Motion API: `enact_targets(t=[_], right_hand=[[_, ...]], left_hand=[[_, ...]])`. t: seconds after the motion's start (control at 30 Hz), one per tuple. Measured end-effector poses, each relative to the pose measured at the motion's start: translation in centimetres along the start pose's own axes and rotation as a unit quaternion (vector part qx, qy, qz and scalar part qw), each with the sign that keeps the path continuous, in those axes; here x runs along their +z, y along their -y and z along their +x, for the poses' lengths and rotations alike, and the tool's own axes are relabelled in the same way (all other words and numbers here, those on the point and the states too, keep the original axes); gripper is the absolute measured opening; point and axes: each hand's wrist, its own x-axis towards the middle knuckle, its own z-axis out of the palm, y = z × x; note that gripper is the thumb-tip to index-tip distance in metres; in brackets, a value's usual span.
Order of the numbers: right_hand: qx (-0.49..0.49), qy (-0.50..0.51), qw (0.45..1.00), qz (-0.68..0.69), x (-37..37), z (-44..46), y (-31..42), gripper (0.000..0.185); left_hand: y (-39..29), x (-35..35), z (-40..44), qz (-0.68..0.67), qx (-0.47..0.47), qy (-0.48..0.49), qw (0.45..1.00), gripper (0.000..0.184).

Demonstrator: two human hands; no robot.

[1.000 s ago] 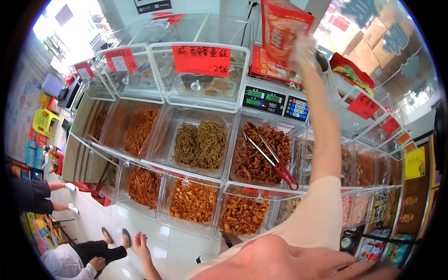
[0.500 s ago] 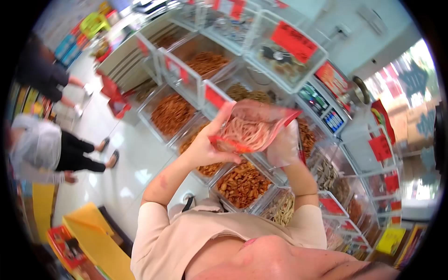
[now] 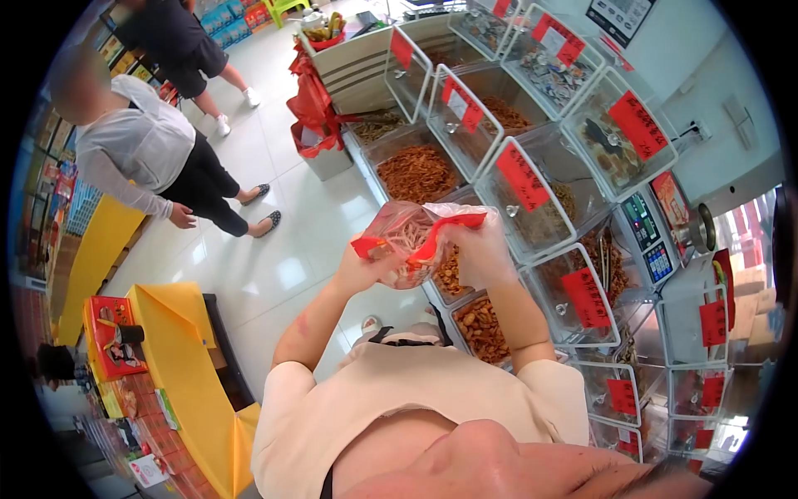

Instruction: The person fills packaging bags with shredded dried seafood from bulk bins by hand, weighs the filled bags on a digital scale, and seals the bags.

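Note:
A clear plastic bag with red edges, holding pale pinkish strips, is held up in front of my chest. My left hand is closed round the bag's left side and lower part. My right hand, in a thin clear plastic glove, grips the red-edged right side of the bag. The fingertips of both hands are partly hidden by the bag. Just beyond and below it are bins of reddish-brown dried food, such as the bin of shredded pieces and the bin of chunkier pieces.
Clear lids with red labels stand raised over the bins on my right. A scale sits beyond them. On my left is a yellow-covered table. A person in a white top and another in dark clothes stand on the floor.
The view has swung left toward the two people. Several raised lids now show over bins. The bag is turned and held lower, and my right hand has come up to its red edge.

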Motion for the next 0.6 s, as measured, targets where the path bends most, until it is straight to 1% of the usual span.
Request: enact_targets(t=[0.03, 0.07, 0.1, 0.13, 0.2, 0.23, 0.27, 0.33, 0.37, 0.4, 0.47, 0.5, 0.53, 0.57, 0.6], right_hand=[[-0.001, -0.020, 1.000, 0.019, 1.6, 0.2, 0.2, 0.028], [-0.002, -0.042, 0.998, 0.039, 3.2, 0.4, 0.5, 0.023], [0.023, -0.050, 0.994, 0.099, 4.6, 0.5, 0.7, 0.018], [0.024, -0.048, 0.994, 0.096, 5.7, 0.9, 0.4, 0.018], [-0.075, -0.073, 0.993, 0.054, 7.3, 2.0, -0.7, 0.016], [-0.056, -0.071, 0.993, 0.078, 8.2, 2.4, -0.7, 0.015], [-0.037, -0.070, 0.992, 0.101, 9.2, 2.8, -0.6, 0.014], [-0.014, -0.078, 0.982, 0.173, 11.1, 3.6, 0.1, 0.015], [-0.001, -0.077, 0.985, 0.155, 11.0, 4.3, -0.9, 0.019], [-0.001, -0.077, 0.985, 0.153, 10.4, 5.2, -2.0, 0.019], [-0.069, 0.002, 0.996, 0.050, 10.8, 6.5, -1.8, 0.028], [-0.107, 0.004, 0.990, 0.096, 10.8, 6.3, -1.4, 0.038], [-0.152, -0.014, 0.987, -0.042, 10.4, 6.6, -0.6, 0.048], [-0.236, 0.005, 0.940, -0.245, 11.2, 6.5, 1.3, 0.047], [-0.307, 0.024, 0.846, -0.435, 12.2, 6.4, 3.1, 0.045]], left_hand=[[0.0, -0.9, -0.6, -0.001, 0.001, -0.004, 1.000, 0.037], [0.0, -1.8, -0.9, -0.021, 0.016, -0.037, 0.999, 0.032], [0.0, -2.7, -1.1, -0.041, 0.029, -0.069, 0.996, 0.027], [0.3, -3.7, -1.1, -0.044, 0.030, -0.072, 0.996, 0.027], [0.9, -5.6, -1.0, -0.156, 0.139, -0.026, 0.978, 0.024], [0.7, -6.6, -1.9, -0.160, 0.106, -0.030, 0.981, 0.024], [0.7, -7.3, -2.3, -0.162, 0.105, -0.033, 0.981, 0.024], [0.7, -8.1, -2.3, -0.256, 0.094, -0.103, 0.957, 0.025], [1.0, -8.7, -2.2, -0.268, 0.093, -0.117, 0.952, 0.024], [1.1, -9.4, -2.4, -0.270, 0.094, -0.116, 0.951, 0.024], [1.3, -10.9, -3.2, -0.248, 0.061, -0.131, 0.958, 0.024], [1.2, -11.9, -3.7, -0.249, 0.063, -0.130, 0.958, 0.024], [1.2, -12.7, -4.2, -0.226, 0.068, -0.131, 0.963, 0.024], [1.3, -13.4, -4.7, -0.203, 0.071, -0.132, 0.968, 0.023], [1.1, -14.0, -5.2, -0.206, 0.070, -0.131, 0.967, 0.023]])
